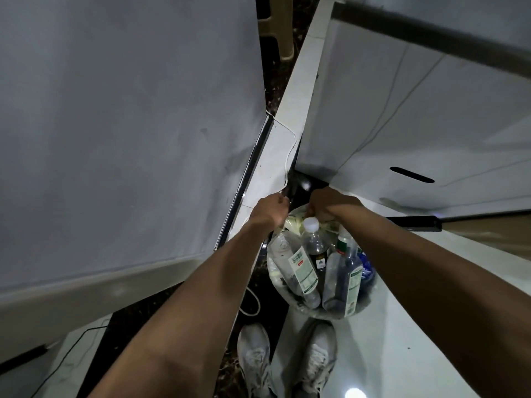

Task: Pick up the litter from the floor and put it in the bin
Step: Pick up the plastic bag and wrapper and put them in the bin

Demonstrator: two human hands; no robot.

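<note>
Several plastic bottles (304, 265) fill a clear bag (275, 271) that hangs low in the middle of the view, above the person's two grey shoes (255, 360). The bottles lie crowded together, mostly neck-up; one with a white cap (311, 224) stands highest, another beside it carries a green-and-white label (305, 272), and something blue (367, 265) shows at the bag's right edge. Both hands are at the bag's top edge with bare forearms reaching forward. The left hand (271, 209) is curled into a closed grip at the bag's upper left rim, though what exactly its fingers pinch is hidden behind the knuckles. The right hand (324, 203) is likewise curled tight, gripping the gathered plastic at the bag's upper right, just above the white cap. The two hands sit near each other, apart by a narrow dark gap. Beneath and to the right of the bag lies pale glossy floor (402, 311) with a bright reflection. To the left rises a large white panel (115, 139) with a dark edge strip; a thin white cable (290, 150) runs down beside it. To the upper right leans a white cardboard box (402, 124) with a dark slot handle (412, 174). A tan plastic stool leg (275, 33) shows at the top.
</note>
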